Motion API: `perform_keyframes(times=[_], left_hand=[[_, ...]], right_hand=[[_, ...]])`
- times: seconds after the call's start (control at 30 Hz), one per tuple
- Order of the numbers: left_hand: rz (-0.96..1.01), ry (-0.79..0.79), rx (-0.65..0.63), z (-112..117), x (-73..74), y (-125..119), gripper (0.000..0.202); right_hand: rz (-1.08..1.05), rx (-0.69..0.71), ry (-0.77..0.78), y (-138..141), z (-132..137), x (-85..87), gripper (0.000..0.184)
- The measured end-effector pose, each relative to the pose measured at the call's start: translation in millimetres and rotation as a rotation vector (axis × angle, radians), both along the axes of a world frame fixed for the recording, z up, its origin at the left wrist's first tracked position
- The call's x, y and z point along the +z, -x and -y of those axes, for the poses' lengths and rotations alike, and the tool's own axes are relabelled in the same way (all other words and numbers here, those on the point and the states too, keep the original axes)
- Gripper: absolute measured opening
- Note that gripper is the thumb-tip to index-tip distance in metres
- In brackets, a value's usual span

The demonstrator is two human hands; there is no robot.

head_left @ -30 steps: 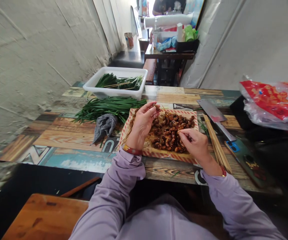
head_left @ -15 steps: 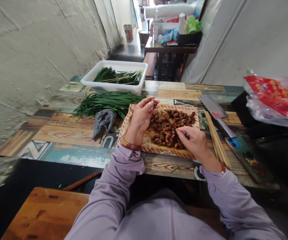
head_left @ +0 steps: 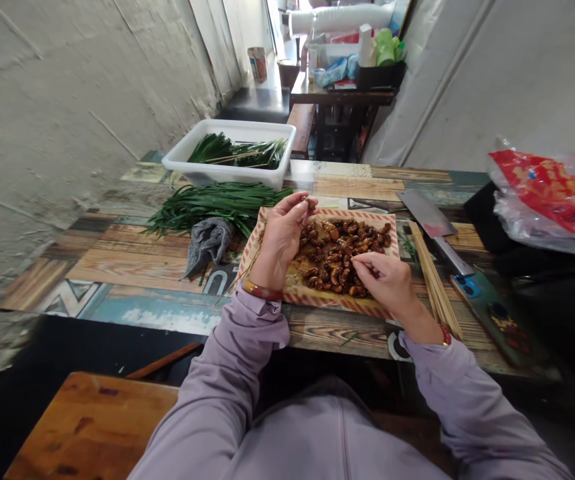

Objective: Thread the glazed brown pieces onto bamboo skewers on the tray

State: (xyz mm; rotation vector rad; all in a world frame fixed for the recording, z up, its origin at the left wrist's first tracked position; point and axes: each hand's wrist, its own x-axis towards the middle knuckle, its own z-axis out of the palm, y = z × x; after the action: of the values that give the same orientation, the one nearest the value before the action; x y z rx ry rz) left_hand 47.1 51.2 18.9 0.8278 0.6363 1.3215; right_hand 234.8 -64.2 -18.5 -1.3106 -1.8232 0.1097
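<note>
My left hand is raised over the left end of a tray with a red-and-white striped rim. Its thumb and fingers close on a small glossy brown piece, which looks like an insect pupa. Many similar dark brown pieces are heaped in the tray, wet and shiny. Low over the right part of this heap, my right hand has thumb and forefinger pinched together. Whatever lies between those fingertips is too small to make out.
Right of the tray lie a bundle of thin wooden skewers, a cleaver and a phone. On the left are long green chives, a grey cloth and a white tub with more greens. Plastic bags sit far right.
Both hands keep nearly the same place and grip. The brown piece in my left hand shows slightly less between the fingers. The whole view has shifted very slightly.
</note>
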Motion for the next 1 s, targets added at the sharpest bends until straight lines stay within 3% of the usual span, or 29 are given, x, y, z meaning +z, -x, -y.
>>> perform_keyframes(times=[1.0], left_hand=[[-0.01,-0.046,-0.01,2.5,0.3,-1.9,0.023]], right_hand=[[-0.033,-0.014,-0.005,-0.1,-0.6,-0.3,0.014]])
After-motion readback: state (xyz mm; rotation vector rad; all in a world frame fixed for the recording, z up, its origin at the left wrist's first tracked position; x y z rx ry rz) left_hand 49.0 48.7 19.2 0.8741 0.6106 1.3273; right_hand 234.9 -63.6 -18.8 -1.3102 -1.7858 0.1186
